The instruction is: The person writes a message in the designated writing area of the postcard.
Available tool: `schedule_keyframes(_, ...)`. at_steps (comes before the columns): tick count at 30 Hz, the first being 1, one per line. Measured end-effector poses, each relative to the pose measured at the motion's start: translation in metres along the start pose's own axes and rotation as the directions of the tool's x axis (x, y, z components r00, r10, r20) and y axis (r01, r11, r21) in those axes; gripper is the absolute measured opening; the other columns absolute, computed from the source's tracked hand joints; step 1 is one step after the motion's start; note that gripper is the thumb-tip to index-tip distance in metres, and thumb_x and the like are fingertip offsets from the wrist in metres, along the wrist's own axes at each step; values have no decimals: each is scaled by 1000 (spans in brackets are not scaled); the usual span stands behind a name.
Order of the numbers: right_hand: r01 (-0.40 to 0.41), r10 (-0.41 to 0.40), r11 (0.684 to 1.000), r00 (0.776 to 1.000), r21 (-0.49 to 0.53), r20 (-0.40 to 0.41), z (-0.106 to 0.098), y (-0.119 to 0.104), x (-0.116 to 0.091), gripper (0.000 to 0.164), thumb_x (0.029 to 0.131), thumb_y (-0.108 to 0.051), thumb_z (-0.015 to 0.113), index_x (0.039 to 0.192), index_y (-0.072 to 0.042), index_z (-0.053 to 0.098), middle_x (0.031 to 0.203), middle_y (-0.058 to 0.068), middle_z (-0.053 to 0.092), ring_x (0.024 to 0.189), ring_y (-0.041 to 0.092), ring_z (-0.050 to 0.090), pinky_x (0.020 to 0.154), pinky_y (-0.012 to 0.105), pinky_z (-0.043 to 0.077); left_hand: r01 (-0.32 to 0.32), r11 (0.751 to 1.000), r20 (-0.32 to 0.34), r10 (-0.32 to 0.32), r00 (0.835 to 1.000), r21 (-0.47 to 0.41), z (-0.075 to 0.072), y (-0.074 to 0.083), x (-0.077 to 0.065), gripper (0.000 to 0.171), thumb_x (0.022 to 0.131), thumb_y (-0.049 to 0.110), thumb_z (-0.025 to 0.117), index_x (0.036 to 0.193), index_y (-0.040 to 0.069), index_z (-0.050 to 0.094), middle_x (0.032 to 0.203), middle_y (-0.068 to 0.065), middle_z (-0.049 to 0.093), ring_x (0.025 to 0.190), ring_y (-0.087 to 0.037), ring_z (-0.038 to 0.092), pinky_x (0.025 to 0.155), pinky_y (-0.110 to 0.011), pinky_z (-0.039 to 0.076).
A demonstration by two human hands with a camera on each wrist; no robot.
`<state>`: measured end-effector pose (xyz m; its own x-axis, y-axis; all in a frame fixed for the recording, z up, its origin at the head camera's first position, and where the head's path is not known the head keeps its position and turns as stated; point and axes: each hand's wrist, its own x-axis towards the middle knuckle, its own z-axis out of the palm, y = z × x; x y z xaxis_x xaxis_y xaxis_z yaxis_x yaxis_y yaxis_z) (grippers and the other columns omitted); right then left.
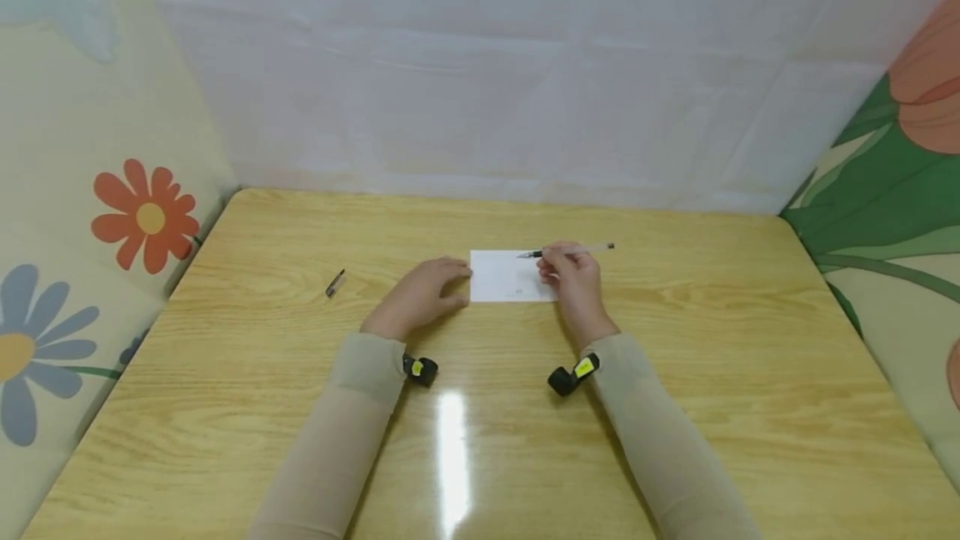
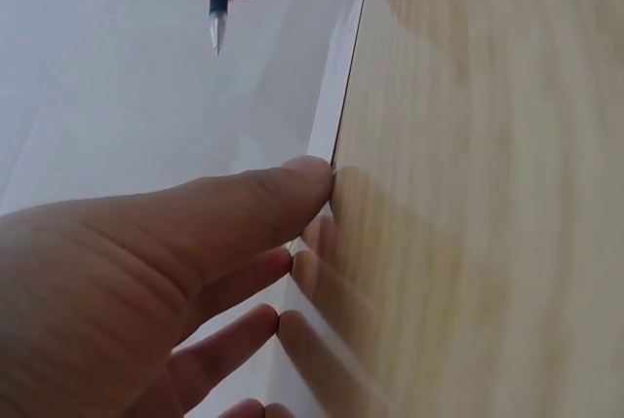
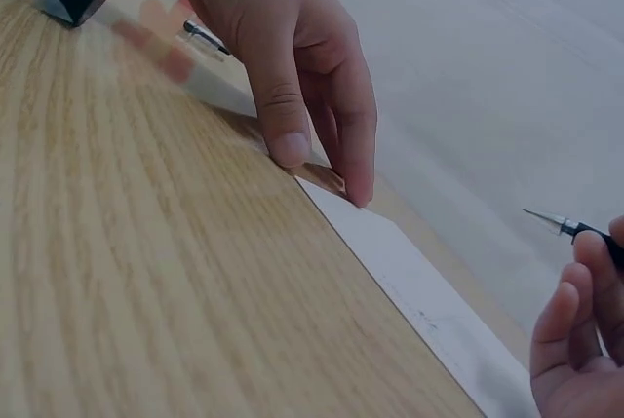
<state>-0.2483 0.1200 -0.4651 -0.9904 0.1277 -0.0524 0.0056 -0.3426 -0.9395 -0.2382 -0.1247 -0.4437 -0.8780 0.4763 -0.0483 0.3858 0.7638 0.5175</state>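
A small white sheet of paper (image 1: 495, 277) lies on the table between the hands, with a few faint marks near its lower edge. My right hand (image 1: 576, 282) pinches a gel pen (image 1: 600, 248) with a clear barrel, black grip and silver tip. In the right wrist view the pen tip (image 3: 548, 219) hovers above the paper. At the sheet's left edge rests my left hand (image 1: 427, 290), its thumb and fingertips on the table right against the paper. The left wrist view shows that thumb (image 2: 263, 199) at the corner, fingers loosely extended.
Left of the left hand lies the pen's cap (image 1: 335, 282), dark with a clear part. The wood-grain table (image 1: 480, 473) meets a white sheet backdrop (image 1: 487, 107) at the back and flower-printed panels (image 1: 150, 219) at the sides. Each wrist wears a black camera (image 1: 567, 377).
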Motion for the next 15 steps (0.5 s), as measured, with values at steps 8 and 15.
schedule_keyframes(8,-16,17,999,1000,36,-25,18,1,9,4,98,-6,59,97,-2,58,76,3,64,70,12,60,62,20,54,30,1000,-31,-30,999,-2,2,6,-1,48,97,20,71,139,1,58,150,-18,51,143,-39,40,122,-52,26)
schedule_keyframes(15,1,-1,999,1000,40,9,38,9,17,8,95,-1,64,93,-6,58,74,2,64,65,11,59,55,19,52,25,999,-64,-26,998,-20,4,6,2,45,96,18,72,135,-1,61,146,-20,54,140,-41,42,121,-53,27)
